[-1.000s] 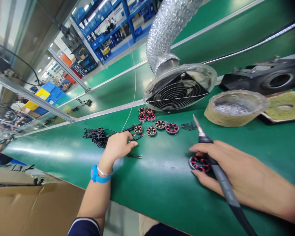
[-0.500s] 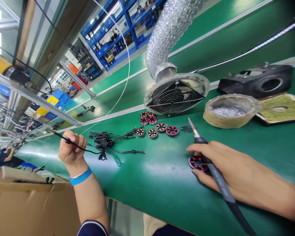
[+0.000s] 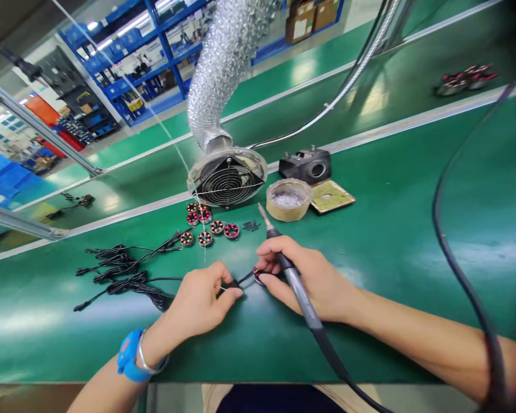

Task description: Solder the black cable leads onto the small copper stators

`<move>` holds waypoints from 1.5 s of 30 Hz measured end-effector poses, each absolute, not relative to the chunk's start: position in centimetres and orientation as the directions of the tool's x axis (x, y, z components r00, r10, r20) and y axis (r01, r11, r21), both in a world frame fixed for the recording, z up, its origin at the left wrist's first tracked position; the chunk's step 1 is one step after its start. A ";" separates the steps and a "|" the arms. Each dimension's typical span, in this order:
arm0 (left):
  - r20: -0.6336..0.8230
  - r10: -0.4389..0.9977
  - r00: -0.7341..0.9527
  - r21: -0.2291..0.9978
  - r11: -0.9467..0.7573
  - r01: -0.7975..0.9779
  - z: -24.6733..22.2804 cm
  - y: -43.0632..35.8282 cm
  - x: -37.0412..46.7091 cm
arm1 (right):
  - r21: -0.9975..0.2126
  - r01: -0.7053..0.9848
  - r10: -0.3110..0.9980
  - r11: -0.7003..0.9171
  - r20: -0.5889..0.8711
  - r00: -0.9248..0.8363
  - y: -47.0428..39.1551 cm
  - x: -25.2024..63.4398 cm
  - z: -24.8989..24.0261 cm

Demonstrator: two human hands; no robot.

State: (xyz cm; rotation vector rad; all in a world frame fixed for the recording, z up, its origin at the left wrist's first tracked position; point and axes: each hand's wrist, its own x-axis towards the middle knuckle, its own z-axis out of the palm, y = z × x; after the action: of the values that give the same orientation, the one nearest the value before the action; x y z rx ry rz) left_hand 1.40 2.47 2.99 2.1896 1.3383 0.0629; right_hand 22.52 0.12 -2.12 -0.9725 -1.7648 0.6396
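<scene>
My left hand [image 3: 202,299], a blue strap on its wrist, is closed on a black cable [image 3: 246,279] near its end. The cable's end reaches a small motor stator [image 3: 257,277], mostly hidden by the fingertips of my right hand [image 3: 316,278]. That same hand holds a soldering iron [image 3: 300,291], its bare metal tip pointing up and away from the stator. Whether the cable's wires touch the stator, I cannot tell. Beyond my hands lie several loose stators [image 3: 205,238] with copper or red windings, and a small pile of short black pieces [image 3: 251,226].
A bundle of black cables [image 3: 124,272] lies at left. Behind the stators stands a fume extractor fan [image 3: 227,180] on a silver duct [image 3: 226,69]. To its right are a tape-like ring [image 3: 289,213] with shiny contents, a yellowish sponge tray [image 3: 332,197] and a black holder [image 3: 298,167].
My left hand has brought the cable down and right, to the stator at my right hand. My right hand still holds the iron and stator. The view has swung right.
</scene>
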 end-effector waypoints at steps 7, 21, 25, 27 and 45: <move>-0.250 0.829 0.500 0.492 -0.336 0.803 3.4 2.5 2.0 | -0.883 0.254 0.919 0.394 0.370 -0.138 0.1 22.1 -2.2; -0.110 0.764 0.635 0.745 -0.360 0.562 3.8 3.6 1.1 | -0.838 0.203 0.861 0.506 0.480 -0.168 0.4 20.8 -1.5; -0.134 0.757 0.639 0.774 -0.323 0.545 2.5 2.7 2.1 | -0.782 0.268 0.827 0.563 0.534 -0.178 0.4 20.4 -1.1; -0.203 0.765 0.611 0.814 -0.215 0.540 1.8 2.6 2.4 | -0.819 0.240 0.853 0.521 0.491 -0.176 0.5 20.3 -1.4; -0.208 0.812 0.545 0.925 -0.017 0.379 -1.2 3.4 2.3 | -0.919 0.230 0.946 0.320 0.322 -0.029 0.3 19.8 -2.6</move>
State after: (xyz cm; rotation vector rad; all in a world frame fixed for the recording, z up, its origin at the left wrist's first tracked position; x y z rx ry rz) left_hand 2.27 3.42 -1.23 1.6220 1.0280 0.4657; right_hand 19.76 0.26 -2.64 -1.1255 -1.5079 0.8334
